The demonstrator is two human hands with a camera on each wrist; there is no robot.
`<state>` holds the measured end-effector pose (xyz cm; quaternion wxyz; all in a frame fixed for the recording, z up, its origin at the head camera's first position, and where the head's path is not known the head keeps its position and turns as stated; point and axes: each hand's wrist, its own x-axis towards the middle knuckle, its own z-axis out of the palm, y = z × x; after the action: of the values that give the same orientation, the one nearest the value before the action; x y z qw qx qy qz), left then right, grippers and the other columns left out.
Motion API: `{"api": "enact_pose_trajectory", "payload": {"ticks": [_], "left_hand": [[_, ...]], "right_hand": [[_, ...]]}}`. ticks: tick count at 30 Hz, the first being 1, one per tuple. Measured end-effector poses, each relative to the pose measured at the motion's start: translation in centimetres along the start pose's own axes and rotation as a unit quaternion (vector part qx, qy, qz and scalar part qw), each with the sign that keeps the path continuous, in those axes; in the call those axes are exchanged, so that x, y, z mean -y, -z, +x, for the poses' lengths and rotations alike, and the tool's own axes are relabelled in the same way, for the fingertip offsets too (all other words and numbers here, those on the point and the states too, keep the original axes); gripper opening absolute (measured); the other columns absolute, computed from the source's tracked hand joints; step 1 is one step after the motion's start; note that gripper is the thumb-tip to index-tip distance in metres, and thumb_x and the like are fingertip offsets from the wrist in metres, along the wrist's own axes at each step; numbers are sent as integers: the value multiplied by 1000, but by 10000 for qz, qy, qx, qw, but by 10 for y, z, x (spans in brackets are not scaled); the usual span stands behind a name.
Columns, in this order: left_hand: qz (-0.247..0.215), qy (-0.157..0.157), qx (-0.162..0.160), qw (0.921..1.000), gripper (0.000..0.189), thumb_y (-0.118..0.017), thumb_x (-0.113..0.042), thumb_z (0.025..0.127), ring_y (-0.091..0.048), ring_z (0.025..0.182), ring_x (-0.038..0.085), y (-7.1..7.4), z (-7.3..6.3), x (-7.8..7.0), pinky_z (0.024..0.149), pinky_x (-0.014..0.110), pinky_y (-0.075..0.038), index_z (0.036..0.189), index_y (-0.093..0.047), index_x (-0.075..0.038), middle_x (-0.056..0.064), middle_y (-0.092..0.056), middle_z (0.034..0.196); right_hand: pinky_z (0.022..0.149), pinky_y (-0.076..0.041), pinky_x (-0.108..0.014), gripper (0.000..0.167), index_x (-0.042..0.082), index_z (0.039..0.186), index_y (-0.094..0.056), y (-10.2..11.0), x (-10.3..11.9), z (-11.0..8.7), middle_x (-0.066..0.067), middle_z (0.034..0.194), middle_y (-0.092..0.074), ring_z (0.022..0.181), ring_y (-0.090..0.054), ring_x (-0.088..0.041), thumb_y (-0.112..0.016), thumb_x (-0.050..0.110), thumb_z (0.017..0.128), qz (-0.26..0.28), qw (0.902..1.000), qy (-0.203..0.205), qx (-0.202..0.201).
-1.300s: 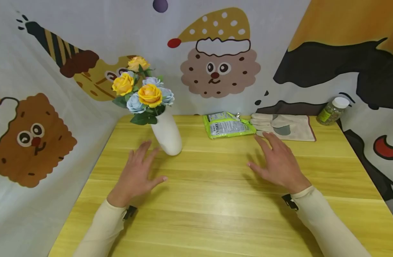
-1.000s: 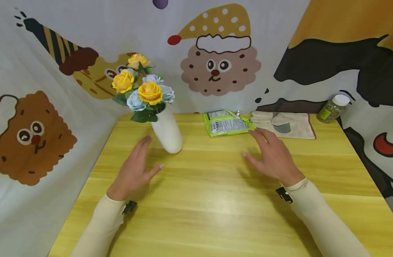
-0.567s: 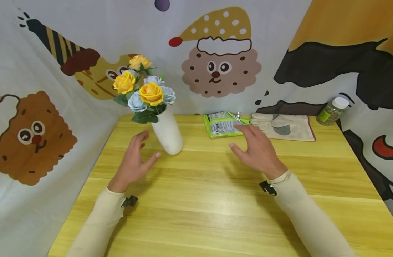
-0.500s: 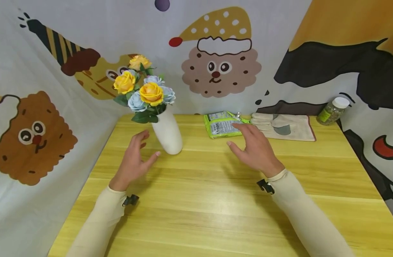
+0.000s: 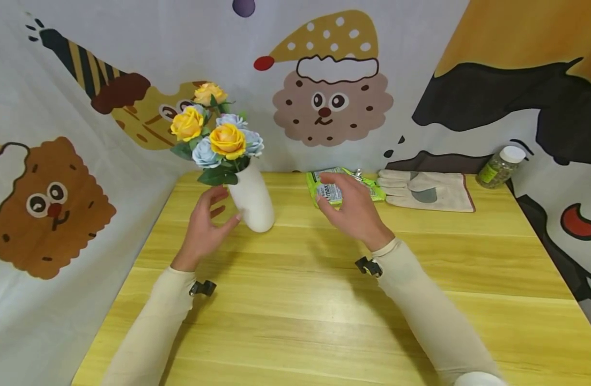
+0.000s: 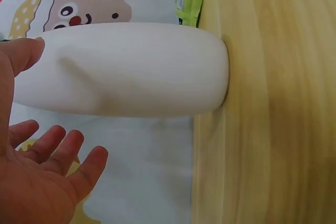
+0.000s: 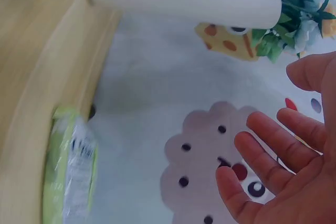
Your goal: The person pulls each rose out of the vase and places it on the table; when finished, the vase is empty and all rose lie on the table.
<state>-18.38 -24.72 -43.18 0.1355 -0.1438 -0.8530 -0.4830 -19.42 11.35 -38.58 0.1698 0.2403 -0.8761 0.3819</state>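
Observation:
A white vase [image 5: 253, 199] stands on the wooden table at the left, holding yellow roses [image 5: 228, 141] and pale blue roses [image 5: 206, 153]. My left hand [image 5: 202, 230] is beside the vase, its fingers loosely bent and spread around its left side, the thumb near its front. In the left wrist view the vase [image 6: 142, 69] lies between thumb and fingers, with no grip on it. My right hand [image 5: 355, 210] hangs relaxed over the table to the right of the vase, thumb and fingers apart and holding nothing. It partly covers a green packet [image 5: 376, 192] in the head view.
A clip sits on the packet. Beside it lie folded white work gloves [image 5: 445, 190] with grey patches, then a clear jar [image 5: 500, 167] with a white lid. A cartoon-printed cloth [image 5: 324, 155] hangs behind the wooden table [image 5: 295, 321]. Something round and white [image 5: 479, 379] shows at the bottom edge.
My right hand has moved left across the table, from near the gloves to in front of the packet. My left hand has moved forward to the vase. The vase has stayed put.

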Motion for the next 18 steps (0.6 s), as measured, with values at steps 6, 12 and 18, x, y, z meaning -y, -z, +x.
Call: {"api": "enact_pose_trajectory", "payload": {"ticks": [6,12,18], "left_hand": [[-373,273,2,9989,73,-83,-19,93,-52,143,38,-3,9,-4,113,63,-48,153,-43,-7,16,-53,151],[-767,402,6,9962,80,-85,-20,92,-52,141,34,-7,17,-9,114,63,-47,158,-40,-19,12,-52,151],[-1070,396,-25,9935,83,-86,-17,90,-53,138,31,-10,24,-7,114,64,-47,158,-40,-26,9,-53,148]], "right_hand": [[108,-51,-47,41,6,136,-67,-17,21,19,-10,127,-74,122,-67,-28,-73,22,99,447,9982,338,-202],[94,-57,-46,32,8,129,-71,-35,41,37,-8,122,-76,115,-70,-23,-72,22,100,975,9940,409,-284],[88,-60,-42,29,9,126,-72,-48,58,50,-5,116,-78,108,-71,-19,-71,22,101,1547,9875,224,-193]]}}
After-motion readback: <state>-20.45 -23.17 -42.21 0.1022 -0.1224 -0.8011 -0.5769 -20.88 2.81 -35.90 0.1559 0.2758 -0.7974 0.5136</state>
